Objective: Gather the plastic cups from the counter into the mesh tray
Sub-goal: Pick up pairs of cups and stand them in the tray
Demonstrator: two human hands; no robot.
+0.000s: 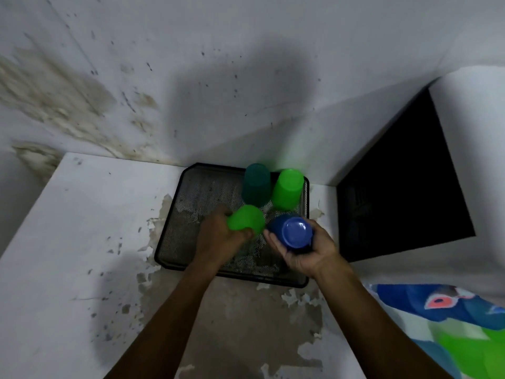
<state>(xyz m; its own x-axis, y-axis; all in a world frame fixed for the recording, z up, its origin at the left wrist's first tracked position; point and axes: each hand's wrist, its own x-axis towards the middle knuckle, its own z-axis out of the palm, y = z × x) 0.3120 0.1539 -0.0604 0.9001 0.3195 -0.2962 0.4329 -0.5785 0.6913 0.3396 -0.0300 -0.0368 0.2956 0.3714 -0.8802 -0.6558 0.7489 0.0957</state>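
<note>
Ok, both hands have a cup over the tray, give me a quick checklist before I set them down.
1. Left hand grips the light green cup: ok.
2. Right hand grips the blue cup: ok.
3. Both held cups are over the mesh tray: ok.
4. Bare mesh free on the tray's left side: ok.
5. Teal cup and other green cup stand upside down at the back, apart from the held cups: ok.
6. Any cups left on the counter: none in view, beyond the frame cannot tell.

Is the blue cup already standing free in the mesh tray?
No, the blue cup is gripped in the right hand over the mesh tray, bottom facing the camera, not released.
</note>
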